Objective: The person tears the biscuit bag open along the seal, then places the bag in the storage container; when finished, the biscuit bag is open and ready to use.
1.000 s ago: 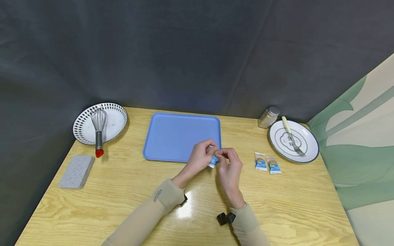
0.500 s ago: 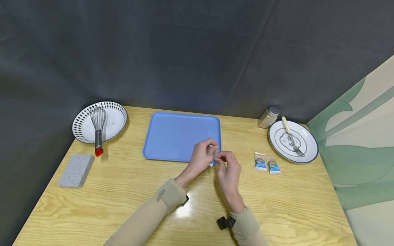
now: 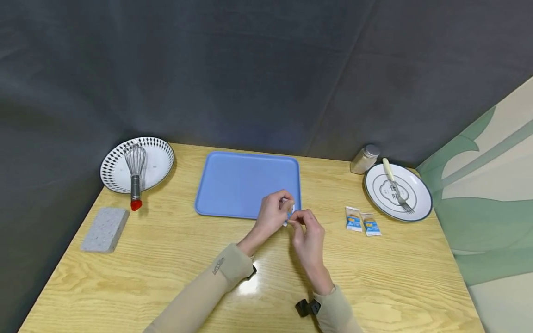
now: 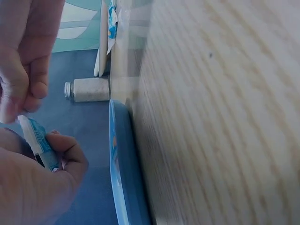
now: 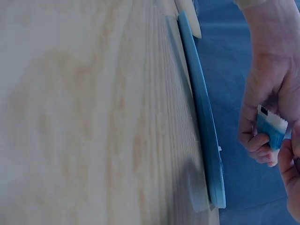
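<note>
My left hand (image 3: 272,213) holds a small blue-and-white snack packet (image 4: 41,140) between thumb and fingers, just over the near right corner of the blue tray (image 3: 233,185). Opposite it, my right hand (image 3: 309,236) has its thumb and forefinger pinched together at the packet's white end. In the right wrist view the packet (image 5: 271,129) shows a serrated white edge and a small black mark. Whether that edge is torn, I cannot tell. To the right, two similar packets (image 3: 353,219) lie side by side on the wooden table (image 3: 399,277).
At left stands a patterned plate (image 3: 156,169) with a whisk (image 3: 135,175) on it, above a grey speckled block (image 3: 105,230). At right are a shaker jar (image 3: 364,159) and a white plate (image 3: 379,196) bearing a fork (image 3: 395,185). A dark curtain (image 3: 250,74) hangs behind.
My right hand has shifted slightly down and left along the packet, its fingers still together. The left hand stays nearly in place, and the other things have not moved.
</note>
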Available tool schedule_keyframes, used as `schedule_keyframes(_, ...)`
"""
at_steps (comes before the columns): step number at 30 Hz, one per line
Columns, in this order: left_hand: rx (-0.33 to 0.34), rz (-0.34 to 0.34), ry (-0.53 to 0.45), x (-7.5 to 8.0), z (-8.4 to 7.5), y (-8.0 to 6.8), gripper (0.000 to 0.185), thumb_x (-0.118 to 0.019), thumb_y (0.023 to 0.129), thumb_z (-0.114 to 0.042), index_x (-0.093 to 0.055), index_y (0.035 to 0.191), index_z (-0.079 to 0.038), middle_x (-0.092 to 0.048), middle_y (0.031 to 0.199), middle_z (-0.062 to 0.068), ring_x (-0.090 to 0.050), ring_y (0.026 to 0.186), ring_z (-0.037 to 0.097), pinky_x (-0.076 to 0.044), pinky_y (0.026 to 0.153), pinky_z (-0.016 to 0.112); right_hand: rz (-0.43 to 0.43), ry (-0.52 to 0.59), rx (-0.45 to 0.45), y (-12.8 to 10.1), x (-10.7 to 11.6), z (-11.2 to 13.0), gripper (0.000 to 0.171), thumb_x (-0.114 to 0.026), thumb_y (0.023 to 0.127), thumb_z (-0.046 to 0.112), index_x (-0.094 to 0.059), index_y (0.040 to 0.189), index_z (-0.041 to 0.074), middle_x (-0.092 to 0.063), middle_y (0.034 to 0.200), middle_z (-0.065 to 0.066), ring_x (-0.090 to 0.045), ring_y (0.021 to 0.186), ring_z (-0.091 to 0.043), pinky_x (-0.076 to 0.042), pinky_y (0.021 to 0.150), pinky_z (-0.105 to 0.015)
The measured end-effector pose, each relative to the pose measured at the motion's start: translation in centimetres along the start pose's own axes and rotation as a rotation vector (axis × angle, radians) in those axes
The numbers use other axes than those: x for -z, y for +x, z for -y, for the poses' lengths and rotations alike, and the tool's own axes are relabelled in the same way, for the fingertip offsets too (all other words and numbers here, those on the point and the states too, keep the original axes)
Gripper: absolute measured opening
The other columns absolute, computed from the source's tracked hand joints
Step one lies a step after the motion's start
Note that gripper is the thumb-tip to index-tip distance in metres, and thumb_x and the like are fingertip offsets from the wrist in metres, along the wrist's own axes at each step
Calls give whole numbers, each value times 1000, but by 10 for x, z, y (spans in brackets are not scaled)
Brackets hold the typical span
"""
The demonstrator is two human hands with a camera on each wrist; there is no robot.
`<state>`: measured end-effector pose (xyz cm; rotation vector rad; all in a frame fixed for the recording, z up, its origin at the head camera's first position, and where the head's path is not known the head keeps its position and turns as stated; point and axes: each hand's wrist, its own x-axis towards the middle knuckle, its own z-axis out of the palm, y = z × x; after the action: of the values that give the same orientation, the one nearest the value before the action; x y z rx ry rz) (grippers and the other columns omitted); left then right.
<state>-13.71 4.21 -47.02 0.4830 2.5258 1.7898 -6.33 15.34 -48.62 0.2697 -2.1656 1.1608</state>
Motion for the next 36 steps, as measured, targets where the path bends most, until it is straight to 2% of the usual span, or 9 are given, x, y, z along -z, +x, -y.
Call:
schedule_keyframes(5, -12, -25, -22, 4, 2, 5, 8, -68, 100, 5, -75, 95, 3, -51, 61, -4, -41, 54, 4, -37, 57, 22, 33, 27, 17, -8, -1, 9, 32, -74, 78, -30, -65, 88, -1, -68, 85, -10, -69, 78, -26, -57, 75, -22)
schedule_keyframes(10, 2, -31, -25, 11, 7, 8, 8, -69, 100, 4, -75, 96, 2, -53, 64, -2, -43, 56, 4, -38, 60, 23, 14, 47, -24, -6, -4, 12, 28, -78, 80, -26, -66, 89, -2, -68, 86, -11, -68, 79, -24, -54, 77, -17)
schedule_keyframes(16, 19, -3, -110, 14, 12, 5, 9, -68, 103, 1, -75, 101, 5, -75, 88, 15, -71, 77, 19, -55, 72, 26, 19, 147, -101, 0, -1, 9, 16, -77, 91, -15, -67, 99, -5, -70, 93, -13, -66, 83, -18, -53, 77, -15)
schedule_keyframes(19, 64, 27, -172, 16, 14, 3, 11, -67, 105, -2, -75, 106, 6, -76, 98, 20, -77, 92, 29, -59, 79, 29, 19, 213, -157, 4, 2, 7, 14, -73, 95, -13, -66, 105, -8, -69, 99, -17, -65, 89, -13, -53, 80, -15)
schedule_keyframes(21, 100, 32, -217, 17, 15, 3, 13, -66, 105, -2, -75, 107, 7, -76, 101, 22, -77, 95, 31, -59, 79, 30, 11, 244, -184, 7, 3, 6, 15, -70, 97, -13, -65, 111, -11, -68, 104, -20, -64, 93, -10, -54, 82, -15)
schedule_keyframes(27, 196, -23, -342, 18, 16, 3, 13, -66, 104, -1, -73, 105, 10, -75, 95, 23, -73, 85, 18, -56, 77, 25, -4, 283, -293, 9, 8, 1, 21, -61, 104, -11, -58, 123, -16, -65, 114, -28, -66, 100, -23, -55, 86, -17)
schedule_keyframes(31, 221, -84, -384, 19, 16, 3, 12, -67, 102, -1, -73, 104, 9, -76, 99, 18, -72, 87, 16, -55, 78, 24, 93, 267, -407, 7, 7, -2, 22, -65, 104, -6, -60, 124, -13, -69, 109, -23, -67, 96, -25, -55, 81, -16)
schedule_keyframes(34, 224, -126, -390, 18, 16, 4, 11, -68, 102, -1, -73, 104, 8, -75, 106, 17, -72, 98, 22, -55, 81, 24, 185, 278, -490, 7, 5, -4, 20, -68, 103, -4, -62, 121, -11, -70, 104, -20, -69, 89, -22, -58, 76, -20)
schedule_keyframes(36, 228, -134, -392, 18, 15, 4, 10, -68, 102, 0, -72, 105, 8, -74, 110, 18, -71, 104, 24, -54, 82, 23, 203, 313, -533, 8, 4, -6, 18, -68, 103, -5, -62, 118, -13, -70, 100, -21, -71, 84, -25, -61, 74, -25)
